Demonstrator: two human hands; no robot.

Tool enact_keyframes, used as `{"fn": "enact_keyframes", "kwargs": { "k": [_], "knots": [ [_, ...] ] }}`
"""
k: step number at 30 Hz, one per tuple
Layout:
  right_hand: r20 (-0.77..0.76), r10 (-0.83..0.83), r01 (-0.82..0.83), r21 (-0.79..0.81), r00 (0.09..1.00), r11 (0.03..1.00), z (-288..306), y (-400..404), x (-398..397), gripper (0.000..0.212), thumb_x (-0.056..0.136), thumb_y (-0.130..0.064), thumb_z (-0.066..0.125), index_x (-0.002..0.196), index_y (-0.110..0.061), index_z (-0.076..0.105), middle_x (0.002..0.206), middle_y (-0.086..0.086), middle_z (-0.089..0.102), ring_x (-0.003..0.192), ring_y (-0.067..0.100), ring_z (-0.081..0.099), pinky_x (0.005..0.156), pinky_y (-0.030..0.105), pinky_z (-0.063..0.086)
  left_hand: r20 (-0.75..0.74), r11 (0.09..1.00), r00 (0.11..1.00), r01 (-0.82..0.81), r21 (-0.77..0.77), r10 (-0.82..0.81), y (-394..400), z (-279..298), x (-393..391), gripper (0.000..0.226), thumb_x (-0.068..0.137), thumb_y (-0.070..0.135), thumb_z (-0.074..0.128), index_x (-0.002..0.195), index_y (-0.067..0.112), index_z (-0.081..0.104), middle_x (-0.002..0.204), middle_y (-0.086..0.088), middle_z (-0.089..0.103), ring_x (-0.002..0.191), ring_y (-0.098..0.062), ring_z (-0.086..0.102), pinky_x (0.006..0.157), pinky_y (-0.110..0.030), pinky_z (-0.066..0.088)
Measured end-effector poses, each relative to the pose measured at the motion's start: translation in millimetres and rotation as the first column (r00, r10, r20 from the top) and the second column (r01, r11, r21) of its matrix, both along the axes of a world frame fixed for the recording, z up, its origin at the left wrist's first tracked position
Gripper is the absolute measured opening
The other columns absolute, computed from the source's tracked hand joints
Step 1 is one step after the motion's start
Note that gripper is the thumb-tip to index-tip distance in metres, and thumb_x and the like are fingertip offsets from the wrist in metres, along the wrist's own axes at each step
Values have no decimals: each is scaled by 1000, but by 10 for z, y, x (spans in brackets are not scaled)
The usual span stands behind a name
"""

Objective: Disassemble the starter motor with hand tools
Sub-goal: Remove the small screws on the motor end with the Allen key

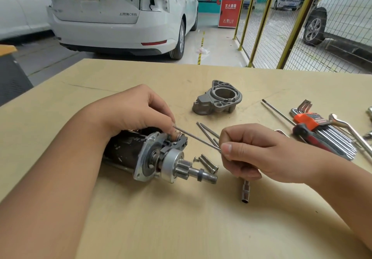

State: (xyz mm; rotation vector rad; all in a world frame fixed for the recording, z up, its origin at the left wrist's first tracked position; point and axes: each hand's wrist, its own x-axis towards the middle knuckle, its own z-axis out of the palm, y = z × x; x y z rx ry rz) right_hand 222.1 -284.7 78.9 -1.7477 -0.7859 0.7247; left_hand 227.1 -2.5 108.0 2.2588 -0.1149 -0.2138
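The starter motor (128,154) lies on its side on the tan table (181,218), its pinion gear and shaft (193,173) pointing right. My left hand (132,111) rests on top of the motor body, with fingertips curled down at the solenoid plunger and fork lever (178,138). My right hand (251,152) pinches a long thin steel rod (197,138). The rod slants up-left to the left fingertips. The removed grey nose housing (218,98) sits further back on the table.
Two long through bolts (207,131) lie behind the rod, short bolts (208,163) beside the pinion, and a small socket (245,193) nearer me. On the right lie a screwdriver (281,115), an orange hex key set (322,131) and a wrench (354,131). White cars and yellow fencing stand beyond.
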Motion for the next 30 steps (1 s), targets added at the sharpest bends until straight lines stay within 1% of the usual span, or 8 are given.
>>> {"fn": "enact_keyframes", "kwargs": {
  "k": [4,8,13,16,20,24,27,30],
  "knots": [
    [19,4,-4,-46,1000,999,2,-21,-15,28,98,-25,50,71,-18,50,63,1,52,53,19,34,53,36,26,1,1000,1000,7,-25,-7,10,-3,-8,24,60,31,85,83,24,84,73,-3,77,62,-6,70,55,-15,50],
    [41,9,-6,-70,999,998,-18,26,-32,28,99,-27,50,71,-23,52,62,-6,53,53,16,36,52,34,28,0,999,1000,5,-37,-5,21,-14,4,15,67,21,89,82,22,84,70,-4,76,58,-7,69,52,-15,49],
    [73,-31,34,-41,997,999,-57,54,-31,26,98,-28,51,73,-23,53,65,-3,54,55,19,36,51,33,29,-5,999,1000,2,-36,-3,13,-10,0,25,59,32,84,83,24,84,71,-3,77,60,-7,69,53,-15,50],
    [73,-46,48,-31,996,998,-76,62,-21,26,97,-29,52,71,-24,54,66,0,55,55,21,36,51,34,29,-8,999,1000,6,-44,-6,17,-11,4,26,58,33,84,83,25,84,71,-3,77,61,-7,69,54,-15,50],
    [85,-49,50,-8,995,999,-87,73,-22,27,98,-28,51,71,-26,53,63,-3,55,53,20,35,48,31,29,-5,999,1000,2,-51,-2,20,-19,5,27,58,34,85,83,25,84,71,-3,77,60,-6,69,54,-14,49],
    [70,-71,70,11,995,997,-113,58,-18,26,97,-28,52,73,-22,53,67,4,55,53,21,35,48,30,28,-5,998,1000,0,-59,-1,30,-21,5,27,58,34,85,83,25,85,75,-4,78,64,-9,71,57,-17,52],
    [66,-65,64,18,996,998,-121,47,-13,26,98,-26,51,73,-21,53,66,0,56,52,18,36,47,27,30,-2,999,1000,0,-52,0,39,-20,2,27,59,35,84,83,26,85,77,-4,79,69,-11,73,62,-19,56],
    [65,-67,66,13,996,998,-131,40,4,25,98,-26,51,74,-20,54,66,1,57,51,17,37,47,27,31,-1,998,1000,0,-61,-1,46,-18,2,26,59,35,84,83,25,85,77,-5,78,68,-11,72,61,-18,56]
  ]
}}
